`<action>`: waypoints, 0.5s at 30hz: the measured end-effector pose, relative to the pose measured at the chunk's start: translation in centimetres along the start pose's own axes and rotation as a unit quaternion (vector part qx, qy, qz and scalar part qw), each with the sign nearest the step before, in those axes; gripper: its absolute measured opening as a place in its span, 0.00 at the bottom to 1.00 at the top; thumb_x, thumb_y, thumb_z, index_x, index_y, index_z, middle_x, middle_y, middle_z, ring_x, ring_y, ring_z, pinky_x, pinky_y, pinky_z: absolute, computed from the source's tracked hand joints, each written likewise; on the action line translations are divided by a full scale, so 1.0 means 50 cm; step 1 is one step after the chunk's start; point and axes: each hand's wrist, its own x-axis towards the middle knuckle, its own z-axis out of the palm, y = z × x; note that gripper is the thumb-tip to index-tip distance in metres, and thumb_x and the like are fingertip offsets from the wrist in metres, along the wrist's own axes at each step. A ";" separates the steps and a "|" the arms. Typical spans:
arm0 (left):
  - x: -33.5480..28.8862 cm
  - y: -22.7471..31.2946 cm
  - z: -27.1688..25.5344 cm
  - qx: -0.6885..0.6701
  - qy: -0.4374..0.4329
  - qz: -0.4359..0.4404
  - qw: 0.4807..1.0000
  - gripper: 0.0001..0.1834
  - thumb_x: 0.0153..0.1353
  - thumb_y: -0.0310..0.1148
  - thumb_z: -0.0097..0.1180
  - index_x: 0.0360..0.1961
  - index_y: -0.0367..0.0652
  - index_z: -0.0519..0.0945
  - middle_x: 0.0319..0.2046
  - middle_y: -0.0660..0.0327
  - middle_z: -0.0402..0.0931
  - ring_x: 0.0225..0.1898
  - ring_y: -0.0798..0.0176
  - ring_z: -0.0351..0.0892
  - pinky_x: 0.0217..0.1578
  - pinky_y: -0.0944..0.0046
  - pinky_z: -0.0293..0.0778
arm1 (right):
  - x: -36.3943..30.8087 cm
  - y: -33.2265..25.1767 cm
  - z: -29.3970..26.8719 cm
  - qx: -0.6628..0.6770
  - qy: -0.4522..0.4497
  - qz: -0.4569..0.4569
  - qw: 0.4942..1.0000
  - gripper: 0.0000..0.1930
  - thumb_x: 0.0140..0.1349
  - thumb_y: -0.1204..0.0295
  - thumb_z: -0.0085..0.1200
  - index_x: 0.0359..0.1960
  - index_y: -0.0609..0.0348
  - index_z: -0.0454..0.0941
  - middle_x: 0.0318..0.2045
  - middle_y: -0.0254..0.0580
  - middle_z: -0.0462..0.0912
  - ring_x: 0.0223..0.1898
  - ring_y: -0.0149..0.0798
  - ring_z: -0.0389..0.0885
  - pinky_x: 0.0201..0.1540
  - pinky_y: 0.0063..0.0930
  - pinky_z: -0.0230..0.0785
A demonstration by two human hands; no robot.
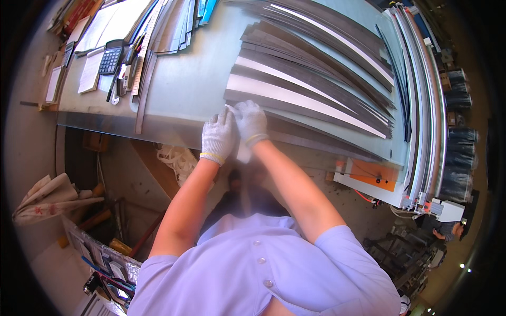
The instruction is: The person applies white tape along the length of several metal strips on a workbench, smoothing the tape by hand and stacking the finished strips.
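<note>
Two gloved hands, left hand [219,136] | right hand [251,122] | fingers clenched on metal strip [295,97] end | grip partly hidden

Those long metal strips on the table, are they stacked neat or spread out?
Spread out: the metal strips lie fanned, overlapping, across the table, their near ends staggered.

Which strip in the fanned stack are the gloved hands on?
The bottom pale strip, nearest the table's front edge. Both the left hand and right hand sit at its near end; the other strips fan out farther back, untouched.
</note>
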 end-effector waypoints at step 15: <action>-0.005 -0.004 -0.011 0.001 0.089 0.034 0.995 0.22 0.55 0.32 0.62 0.52 0.38 0.81 0.55 0.54 0.79 0.52 0.49 0.79 0.51 0.47 0.75 | -0.020 0.020 -0.025 0.043 0.043 -0.155 0.986 0.08 0.60 0.68 0.60 0.39 0.51 0.85 0.35 0.40 0.81 0.41 0.47 0.81 0.45 0.42 0.73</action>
